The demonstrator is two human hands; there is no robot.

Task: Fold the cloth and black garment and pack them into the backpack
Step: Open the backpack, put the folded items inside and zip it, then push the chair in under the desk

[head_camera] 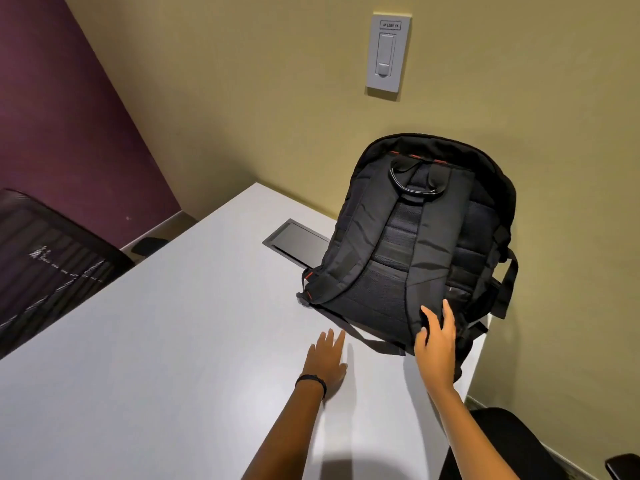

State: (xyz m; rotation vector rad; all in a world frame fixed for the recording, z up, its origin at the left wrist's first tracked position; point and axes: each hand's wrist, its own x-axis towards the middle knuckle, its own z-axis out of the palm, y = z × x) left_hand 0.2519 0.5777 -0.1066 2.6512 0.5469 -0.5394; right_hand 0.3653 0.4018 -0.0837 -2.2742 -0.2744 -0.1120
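Left hand (327,362), fingers (334,341) flat on table (173,341), right hand (436,351), fingers spread against backpack (398,254), front hidden

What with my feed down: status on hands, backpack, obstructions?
Left hand open, flat on table. Right hand open, fingers against backpack, strap side. Backpack upright; cloth, garment not in view. No obstruction seen.

My backpack (415,237) is black with red trim, the table (156,341) pale grey, the walls (242,98) olive and plum.
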